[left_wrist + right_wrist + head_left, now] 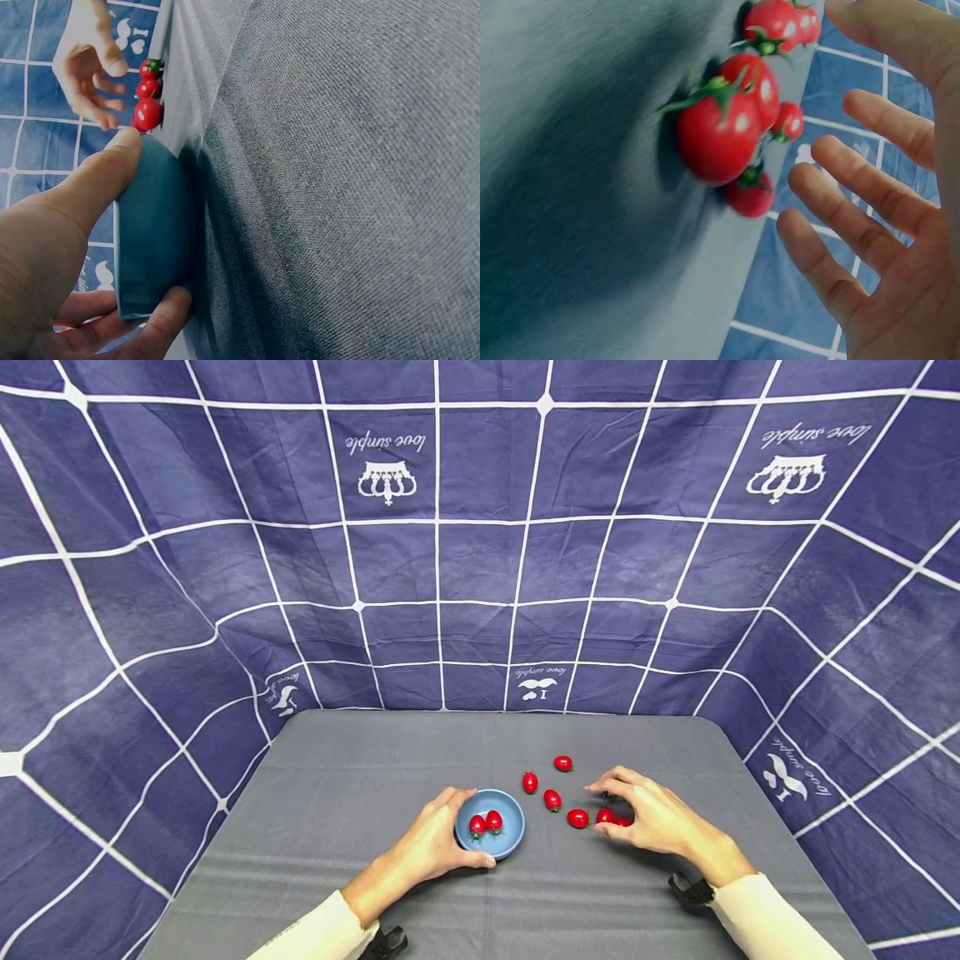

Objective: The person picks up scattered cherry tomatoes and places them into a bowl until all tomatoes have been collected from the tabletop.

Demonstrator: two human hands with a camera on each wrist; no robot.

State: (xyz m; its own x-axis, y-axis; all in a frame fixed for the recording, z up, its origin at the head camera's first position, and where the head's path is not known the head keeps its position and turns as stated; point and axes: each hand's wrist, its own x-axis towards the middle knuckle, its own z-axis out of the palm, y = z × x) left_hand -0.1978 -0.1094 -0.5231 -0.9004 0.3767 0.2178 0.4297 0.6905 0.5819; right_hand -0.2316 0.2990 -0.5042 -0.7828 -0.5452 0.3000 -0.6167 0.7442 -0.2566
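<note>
A small blue bowl [512, 846] stands on the grey cloth with two cherry tomatoes [493, 822] inside. My left hand [433, 841] holds the bowl from its left side, thumb at the near rim and fingers round the far side. In the left wrist view the thumb and fingers span the bowl's outer wall [156, 232]. Over a cluster of cherry tomatoes [604, 816] hovers my right hand [648, 814], its fingers spread and nothing between them. In the right wrist view the nearest cherry tomato [716, 139], with a green stalk, lies apart from the fingertips.
Between the bowl and my right hand lie more loose cherry tomatoes, one [530, 782] near the bowl's right rim and another [562, 763] farthest back. A grey cloth [337, 760] covers the table. Blue sheets with white lines [480, 560] hang behind and at both sides.
</note>
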